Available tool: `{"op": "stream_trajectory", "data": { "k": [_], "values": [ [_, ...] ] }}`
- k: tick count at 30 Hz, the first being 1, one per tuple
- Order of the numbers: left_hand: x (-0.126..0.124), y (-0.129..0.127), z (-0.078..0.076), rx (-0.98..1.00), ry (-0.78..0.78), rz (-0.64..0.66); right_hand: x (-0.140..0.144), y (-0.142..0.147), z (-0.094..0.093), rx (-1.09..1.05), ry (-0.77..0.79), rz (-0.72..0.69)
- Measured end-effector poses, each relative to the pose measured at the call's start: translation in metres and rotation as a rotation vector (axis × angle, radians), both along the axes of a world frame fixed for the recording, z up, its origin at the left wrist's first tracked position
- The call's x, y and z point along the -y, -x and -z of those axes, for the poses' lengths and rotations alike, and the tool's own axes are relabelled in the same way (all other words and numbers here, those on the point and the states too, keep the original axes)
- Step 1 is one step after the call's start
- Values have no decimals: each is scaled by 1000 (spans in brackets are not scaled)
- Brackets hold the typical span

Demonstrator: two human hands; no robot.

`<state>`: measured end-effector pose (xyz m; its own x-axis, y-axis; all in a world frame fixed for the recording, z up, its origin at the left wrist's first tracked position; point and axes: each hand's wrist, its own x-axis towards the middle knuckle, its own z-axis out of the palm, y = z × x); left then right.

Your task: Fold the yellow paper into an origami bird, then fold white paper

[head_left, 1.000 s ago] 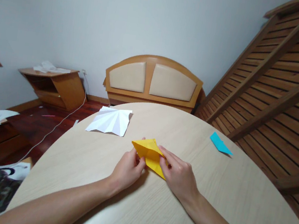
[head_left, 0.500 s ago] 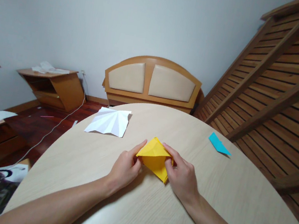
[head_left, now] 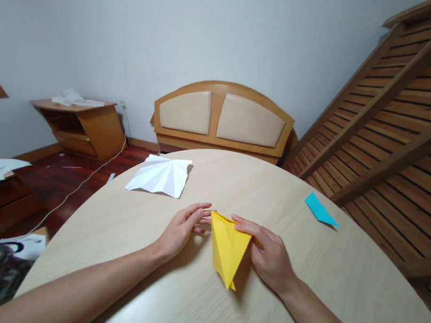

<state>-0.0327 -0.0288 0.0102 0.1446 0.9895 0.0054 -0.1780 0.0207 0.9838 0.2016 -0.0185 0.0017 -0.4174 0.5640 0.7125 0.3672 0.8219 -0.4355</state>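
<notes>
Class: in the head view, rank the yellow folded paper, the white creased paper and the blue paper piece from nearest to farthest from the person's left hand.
From the left hand:
1. Yellow folded paper: right beside the fingertips, at the table's middle.
2. White creased paper: farther up the table, on the left.
3. Blue paper piece: far across on the right side, beyond the right hand.

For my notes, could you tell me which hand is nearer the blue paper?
Right. The right hand lies toward the blue paper, at the yellow paper's right edge; the left hand lies beyond its left.
</notes>
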Motion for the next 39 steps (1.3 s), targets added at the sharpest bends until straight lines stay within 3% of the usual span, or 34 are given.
{"op": "stream_trajectory", "data": {
  "k": [4,9,17,25,33,39],
  "values": [
    [-4,-1,2,41,22,16,3,2,-3,-5,-39,-70],
    [0,0,2,77,45,47,5,2,-2,-58,9,-41],
    [1,4,-1,6,-33,36,7,0,-2,-85,58,-60],
    [-1,4,5,158,162,114,6,-2,0,-48,9,-77],
    [1,3,4,129,193,92,7,2,0,-76,-3,-63],
    [3,1,0,46,168,50,8,1,6,-144,112,-57]
  ]
}}
